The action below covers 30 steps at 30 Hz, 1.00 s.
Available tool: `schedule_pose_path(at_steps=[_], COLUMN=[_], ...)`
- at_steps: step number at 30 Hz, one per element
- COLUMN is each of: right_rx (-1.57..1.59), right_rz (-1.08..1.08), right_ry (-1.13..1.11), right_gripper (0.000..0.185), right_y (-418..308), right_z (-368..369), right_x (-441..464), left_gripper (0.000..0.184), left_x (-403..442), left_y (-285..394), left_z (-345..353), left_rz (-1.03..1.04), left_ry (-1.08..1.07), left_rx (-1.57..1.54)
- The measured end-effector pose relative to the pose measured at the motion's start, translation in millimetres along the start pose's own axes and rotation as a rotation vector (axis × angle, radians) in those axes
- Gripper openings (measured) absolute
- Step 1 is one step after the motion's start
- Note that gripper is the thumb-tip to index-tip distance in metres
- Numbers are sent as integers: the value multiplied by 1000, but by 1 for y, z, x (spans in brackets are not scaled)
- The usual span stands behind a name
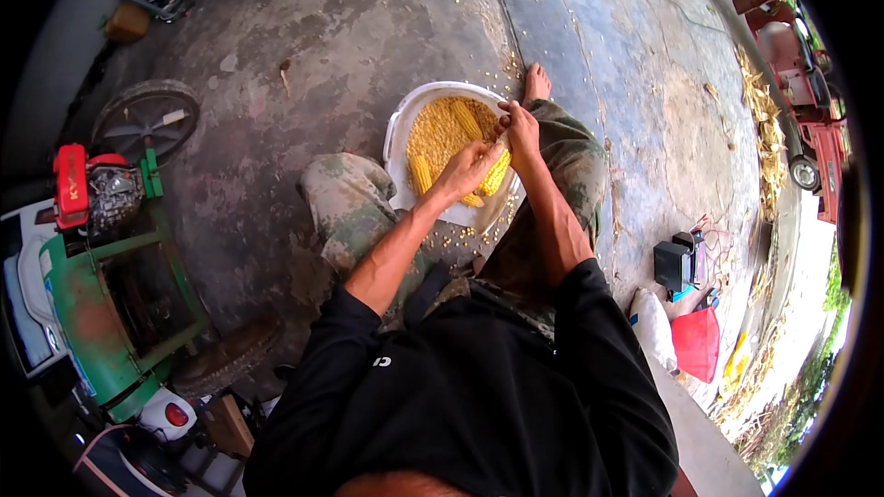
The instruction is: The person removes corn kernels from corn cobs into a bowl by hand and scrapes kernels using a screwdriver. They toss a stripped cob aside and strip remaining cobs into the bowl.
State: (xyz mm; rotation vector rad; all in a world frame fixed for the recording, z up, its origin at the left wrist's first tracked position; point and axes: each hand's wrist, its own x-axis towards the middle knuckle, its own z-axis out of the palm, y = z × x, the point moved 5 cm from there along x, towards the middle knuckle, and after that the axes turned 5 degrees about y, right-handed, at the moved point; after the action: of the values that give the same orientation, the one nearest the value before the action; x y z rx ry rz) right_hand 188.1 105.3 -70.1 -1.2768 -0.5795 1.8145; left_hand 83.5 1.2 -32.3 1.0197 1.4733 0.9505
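Observation:
A white basin (395, 133) stands on the floor between the person's legs, with loose yellow kernels (431, 129) in it. Several corn cobs lie there: one at the top (467, 120), one on the left (421, 173) and one on the right (496, 175). My left hand (470, 168) is over the basin's right part, fingers pressed together close to the right cob. Just up and right, at the rim, my right hand (521, 131) is closed with its fingers curled. What either hand holds is too small and partly hidden to make out.
Spilled kernels (460, 237) dot the floor around the basin. A green machine (83, 299) with a red engine (72, 186) and a wheel (147, 121) are at left. On the right are a black box (673, 264), a red bag (696, 344) and dry husks (766, 138).

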Motion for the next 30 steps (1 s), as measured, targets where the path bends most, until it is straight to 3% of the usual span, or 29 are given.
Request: schedule_pose_path(at_steps=[4, 8, 10, 15, 17, 19, 21, 22, 25, 27, 30], right_rx=[-23, -24, 8, 50, 53, 56, 60, 60, 80, 77, 65], right_rz=[26, 30, 14, 3, -5, -13, -21, -19, -10, -11, -23], right_ry=[5, -42, -8, 116, 129, 143, 126, 127, 86, 91, 87], right_gripper=[28, 29, 30, 31, 30, 30, 29, 29, 28, 27, 28], right_y=[8, 10, 4, -1, -1, -1, -1, -1, 0, 2, 3], right_z=[-2, -1, 0, -9, -13, -16, -13, -13, -9, -10, -9], right_x=[4, 6, 4, 8, 10, 12, 11, 11, 9, 9, 8], left_gripper=[47, 44, 45, 51, 51, 50, 48, 48, 47, 46, 46], left_x=[-2, 4, 3, -5, -16, -6, -3, -5, -13, -19, -15], left_y=[10, 1, 0, 24, 29, 0, 8, 10, 23, 26, 14], left_z=[-4, -9, -12, -17, -8, -1, -4, -4, -6, -5, -1], left_rz=[138, 116, 41, 95, -177, -54, 300, 299, 121, -123, -183], left_ry=[57, 138, 140, 146, -66, -38, 153, 152, 66, -4, -36], left_rx=[83, 173, 139, -87, -60, 53, 165, 164, -30, -132, -229])
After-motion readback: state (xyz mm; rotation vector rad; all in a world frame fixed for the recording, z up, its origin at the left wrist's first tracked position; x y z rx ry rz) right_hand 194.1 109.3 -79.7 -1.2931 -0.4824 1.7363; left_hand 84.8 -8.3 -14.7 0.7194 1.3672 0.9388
